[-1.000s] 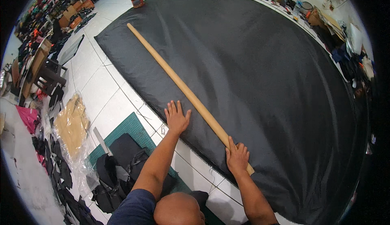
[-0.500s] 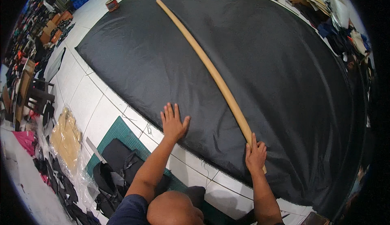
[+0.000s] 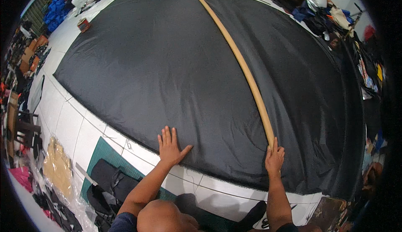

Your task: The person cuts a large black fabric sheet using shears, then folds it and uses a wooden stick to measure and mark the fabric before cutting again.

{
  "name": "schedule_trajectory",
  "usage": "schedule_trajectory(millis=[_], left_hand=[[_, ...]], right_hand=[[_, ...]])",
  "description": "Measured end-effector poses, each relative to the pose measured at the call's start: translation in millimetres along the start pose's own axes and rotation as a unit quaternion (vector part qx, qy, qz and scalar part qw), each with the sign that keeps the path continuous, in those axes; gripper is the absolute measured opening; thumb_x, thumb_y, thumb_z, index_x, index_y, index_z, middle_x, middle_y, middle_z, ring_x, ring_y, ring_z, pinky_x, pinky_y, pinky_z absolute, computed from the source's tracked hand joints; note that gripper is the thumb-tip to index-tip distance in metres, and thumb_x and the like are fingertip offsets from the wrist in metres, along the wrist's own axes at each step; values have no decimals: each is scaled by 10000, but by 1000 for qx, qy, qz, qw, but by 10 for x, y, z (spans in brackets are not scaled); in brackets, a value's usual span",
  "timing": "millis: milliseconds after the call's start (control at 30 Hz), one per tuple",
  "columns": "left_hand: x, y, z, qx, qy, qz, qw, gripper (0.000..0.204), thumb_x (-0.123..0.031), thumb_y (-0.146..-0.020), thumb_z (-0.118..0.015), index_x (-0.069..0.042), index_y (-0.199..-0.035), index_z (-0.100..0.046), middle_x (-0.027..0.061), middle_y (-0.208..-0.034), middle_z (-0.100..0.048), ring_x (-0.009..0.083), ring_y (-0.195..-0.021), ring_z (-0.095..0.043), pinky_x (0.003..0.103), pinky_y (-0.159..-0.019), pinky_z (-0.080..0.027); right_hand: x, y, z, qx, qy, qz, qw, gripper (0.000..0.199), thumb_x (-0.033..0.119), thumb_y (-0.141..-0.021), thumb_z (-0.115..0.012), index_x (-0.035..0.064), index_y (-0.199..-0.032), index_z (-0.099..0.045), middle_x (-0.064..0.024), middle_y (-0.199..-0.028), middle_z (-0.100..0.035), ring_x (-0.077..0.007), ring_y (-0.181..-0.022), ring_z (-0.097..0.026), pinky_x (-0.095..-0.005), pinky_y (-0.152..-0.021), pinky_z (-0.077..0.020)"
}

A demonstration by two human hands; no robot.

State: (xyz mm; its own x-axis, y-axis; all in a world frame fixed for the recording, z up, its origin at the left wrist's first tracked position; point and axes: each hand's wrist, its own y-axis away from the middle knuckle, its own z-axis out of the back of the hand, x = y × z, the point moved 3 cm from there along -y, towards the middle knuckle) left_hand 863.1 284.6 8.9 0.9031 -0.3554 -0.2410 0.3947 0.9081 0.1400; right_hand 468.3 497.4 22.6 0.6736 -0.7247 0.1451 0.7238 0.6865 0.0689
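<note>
Swung rightward since earlier, the wooden stick [image 3: 238, 60] is gripped by the right hand [image 3: 274, 158] while the left hand [image 3: 171, 146] is pressed flat, fingers spread, on the black fabric [image 3: 167, 73], which could be dragged into wrinkles.

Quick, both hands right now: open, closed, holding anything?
Left hand: open, flat on the black fabric.
Right hand: on the near end of the long wooden stick; grip cannot be told.

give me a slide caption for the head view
Left hand pressed flat on black fabric spread over a white tiled floor, right hand on the near end of a long wooden stick.
</note>
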Motion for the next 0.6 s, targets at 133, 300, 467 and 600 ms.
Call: schedule_trajectory(millis=[133, 300, 467, 600], left_hand=[[-145, 150, -50, 16, 7, -25, 1000, 1074, -692, -833, -564, 55, -1512, -198, 325, -1571, -108, 452, -1476, -90, 556, -1182, -67], [-245, 203, -131, 8, 6, -53, 999, 1078, -723, -827, -535, 57, -1506, -231, 319, -1571, -130, 446, -1475, -111, 558, -1182, -64], [-296, 319, -112, 10, -2, -89, 996, 1056, -700, -823, -560, 70, -1485, -273, 332, -1554, -175, 465, -1459, -155, 585, -1169, -89], [-256, 376, -24, 6, 16, -92, 996, 967, -627, -823, -611, 36, -1469, -333, 325, -1542, -217, 472, -1442, -202, 587, -1165, -114]], right_hand=[[-473, -150, 82, -13, 6, -47, 999, 562, 322, -1009, -483, 213, -1533, -313, -185, -1097, -489, -349, -986, -519, -465, -908, -437], [-1155, -427, 99, -71, 28, -73, 994, 574, 313, -999, -498, 181, -1526, -313, -209, -1067, -498, -385, -959, -533, -481, -848, -467], [-1686, -701, 82, -72, 1, -128, 989, 565, 336, -1007, -465, 221, -1531, -290, -228, -1074, -506, -412, -988, -552, -501, -868, -479], [-1912, -808, 145, -51, 12, -163, 985, 549, 323, -1022, -444, 203, -1534, -283, -235, -1062, -506, -404, -971, -554, -494, -865, -477]])
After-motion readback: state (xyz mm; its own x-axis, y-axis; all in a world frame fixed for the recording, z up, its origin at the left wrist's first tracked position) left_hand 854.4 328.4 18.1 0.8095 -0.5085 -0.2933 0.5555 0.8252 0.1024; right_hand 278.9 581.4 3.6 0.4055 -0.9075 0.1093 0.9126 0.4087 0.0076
